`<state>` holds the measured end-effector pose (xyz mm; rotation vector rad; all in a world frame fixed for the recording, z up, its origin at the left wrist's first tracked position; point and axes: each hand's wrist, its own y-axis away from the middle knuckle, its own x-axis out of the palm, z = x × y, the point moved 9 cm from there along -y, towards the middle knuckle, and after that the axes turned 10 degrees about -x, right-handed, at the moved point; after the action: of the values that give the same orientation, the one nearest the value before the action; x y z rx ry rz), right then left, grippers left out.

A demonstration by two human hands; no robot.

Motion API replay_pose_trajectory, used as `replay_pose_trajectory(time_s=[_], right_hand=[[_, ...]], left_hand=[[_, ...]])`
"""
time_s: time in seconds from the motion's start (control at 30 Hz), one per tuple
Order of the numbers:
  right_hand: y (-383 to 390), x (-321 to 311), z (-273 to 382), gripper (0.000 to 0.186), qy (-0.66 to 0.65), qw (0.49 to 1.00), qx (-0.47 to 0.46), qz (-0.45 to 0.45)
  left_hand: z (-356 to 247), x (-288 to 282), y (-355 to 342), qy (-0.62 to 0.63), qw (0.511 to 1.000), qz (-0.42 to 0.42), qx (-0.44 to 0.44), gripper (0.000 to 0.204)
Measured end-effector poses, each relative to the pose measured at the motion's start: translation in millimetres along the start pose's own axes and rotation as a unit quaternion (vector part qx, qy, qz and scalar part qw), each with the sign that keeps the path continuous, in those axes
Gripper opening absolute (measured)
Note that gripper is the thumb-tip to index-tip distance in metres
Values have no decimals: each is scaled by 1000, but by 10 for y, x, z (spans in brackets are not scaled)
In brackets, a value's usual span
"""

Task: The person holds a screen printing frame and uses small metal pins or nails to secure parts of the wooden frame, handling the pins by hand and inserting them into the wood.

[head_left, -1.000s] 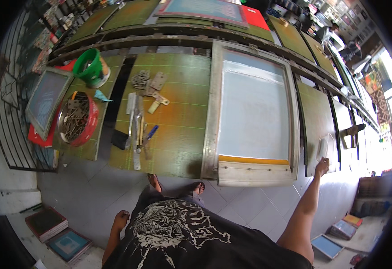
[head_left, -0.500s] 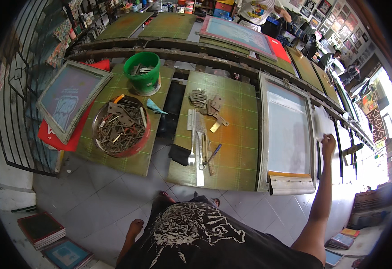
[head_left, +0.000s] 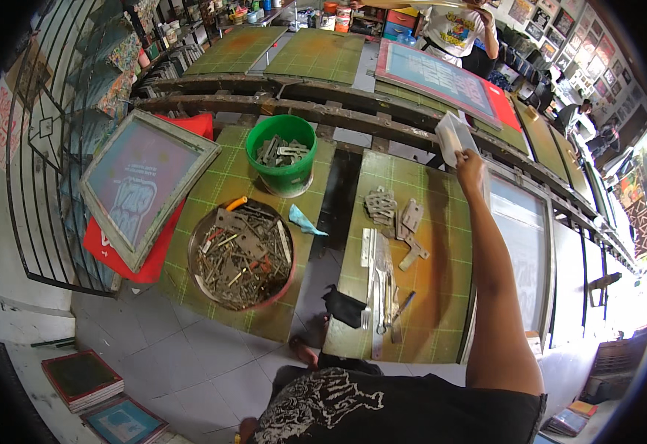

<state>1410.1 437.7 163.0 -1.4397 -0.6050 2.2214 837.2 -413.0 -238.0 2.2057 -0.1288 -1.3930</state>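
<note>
Right hand (head_left: 472, 166) pinches the near end of a translucent plastic container (head_left: 450, 139), held tilted near the far right corner of a grid-lined board (head_left: 442, 296) bearing metal hinges (head_left: 413, 216). Left hand (head_left: 248, 428) mostly cut off, lower edge; finger state cannot be told. Green bucket (head_left: 280, 176) stands on the adjacent board (head_left: 227, 177).

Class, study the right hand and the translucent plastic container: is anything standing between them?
Nothing visible does: the right hand grips the translucent plastic container directly at its near end. Loose metal pieces lie apart from both, on the green board.
</note>
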Motion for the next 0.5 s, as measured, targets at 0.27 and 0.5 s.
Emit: replay_pose_trajectory(time_s=[0.27,0.5], right_hand=[[-622,1093,624,27,49,997,17,60],[-878,1672,769,23,74,995,-17,67]], left_hand=[[-209,-192,-559,258,897,86,-348,20],[-356,-358,-792,274,883,79,-372,21]])
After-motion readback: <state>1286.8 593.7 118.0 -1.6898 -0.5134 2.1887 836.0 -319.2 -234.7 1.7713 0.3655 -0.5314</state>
